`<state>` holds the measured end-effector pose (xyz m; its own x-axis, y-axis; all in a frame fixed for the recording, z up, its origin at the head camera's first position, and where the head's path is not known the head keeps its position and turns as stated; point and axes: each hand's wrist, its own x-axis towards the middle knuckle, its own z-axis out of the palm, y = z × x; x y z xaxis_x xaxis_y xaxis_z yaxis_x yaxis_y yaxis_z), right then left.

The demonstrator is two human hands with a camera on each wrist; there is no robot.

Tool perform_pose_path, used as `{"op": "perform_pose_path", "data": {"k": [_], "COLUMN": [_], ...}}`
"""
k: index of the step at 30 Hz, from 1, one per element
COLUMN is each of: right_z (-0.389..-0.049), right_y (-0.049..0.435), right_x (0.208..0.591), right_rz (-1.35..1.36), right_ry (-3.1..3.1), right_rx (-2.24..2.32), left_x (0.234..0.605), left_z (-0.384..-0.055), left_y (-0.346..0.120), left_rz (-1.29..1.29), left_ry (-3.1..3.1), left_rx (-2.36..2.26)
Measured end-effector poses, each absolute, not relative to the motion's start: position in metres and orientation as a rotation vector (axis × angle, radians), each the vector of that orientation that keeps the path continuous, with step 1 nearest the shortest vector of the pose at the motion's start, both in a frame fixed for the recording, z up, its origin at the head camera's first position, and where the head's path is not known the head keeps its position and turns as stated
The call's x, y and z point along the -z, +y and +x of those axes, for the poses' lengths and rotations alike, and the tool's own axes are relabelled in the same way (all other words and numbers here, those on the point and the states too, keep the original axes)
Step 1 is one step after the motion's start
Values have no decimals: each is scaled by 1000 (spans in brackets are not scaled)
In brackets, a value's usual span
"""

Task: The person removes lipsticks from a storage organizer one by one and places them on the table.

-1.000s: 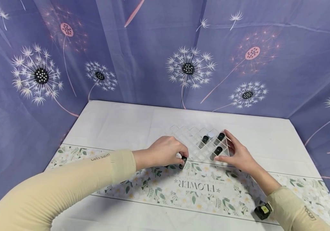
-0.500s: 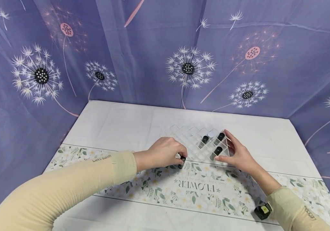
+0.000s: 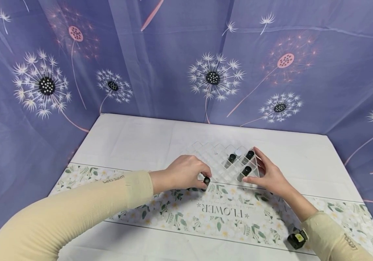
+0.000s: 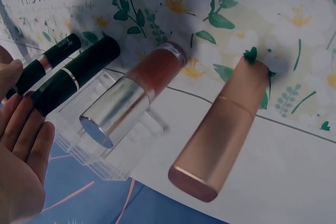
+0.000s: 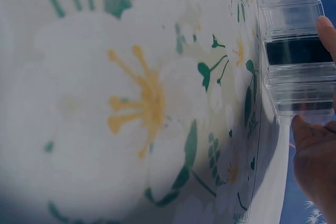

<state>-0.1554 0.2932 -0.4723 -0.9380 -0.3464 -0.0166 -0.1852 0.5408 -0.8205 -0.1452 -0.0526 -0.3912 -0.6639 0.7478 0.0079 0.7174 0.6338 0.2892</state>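
My left hand (image 3: pixel 188 170) pinches a slim black lipstick tube (image 4: pixel 64 50) between thumb and fingers, at the near side of a clear acrylic organizer (image 3: pixel 217 149) with diamond-shaped slots. In the left wrist view a thicker black lipstick (image 4: pixel 84 69) with a silver ring stands beside it, close to my fingertips. A silver lip gloss tube (image 4: pixel 118 111) with a reddish part and a gold lipstick (image 4: pixel 215 129) follow in that row. My right hand (image 3: pixel 269 177) grips the organizer's right end, thumb in front and fingers behind. Several black-capped tubes (image 3: pixel 246 171) sit in the slots there.
A floral runner (image 3: pixel 222 210) printed FLOWER crosses the white table (image 3: pixel 134 134). A small black device (image 3: pixel 296 238) with a yellow label sits at the right wrist. Purple dandelion curtains (image 3: pixel 160 72) enclose the back and sides.
My left hand has shifted very slightly left with the black tube, whose cap has tilted a little. The right hand and the organizer stay in place.
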Motion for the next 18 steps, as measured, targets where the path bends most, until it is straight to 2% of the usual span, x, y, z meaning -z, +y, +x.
{"op": "perform_pose_path", "data": {"k": [18], "right_z": [-156], "right_y": [293], "right_x": [472], "right_rz": [-465], "right_ry": [2593], "right_rx": [1365], "left_x": [347], "left_z": [-164], "left_y": [-82], "left_rz": [1151], "left_ry": [2698], "left_rx": [-545]}}
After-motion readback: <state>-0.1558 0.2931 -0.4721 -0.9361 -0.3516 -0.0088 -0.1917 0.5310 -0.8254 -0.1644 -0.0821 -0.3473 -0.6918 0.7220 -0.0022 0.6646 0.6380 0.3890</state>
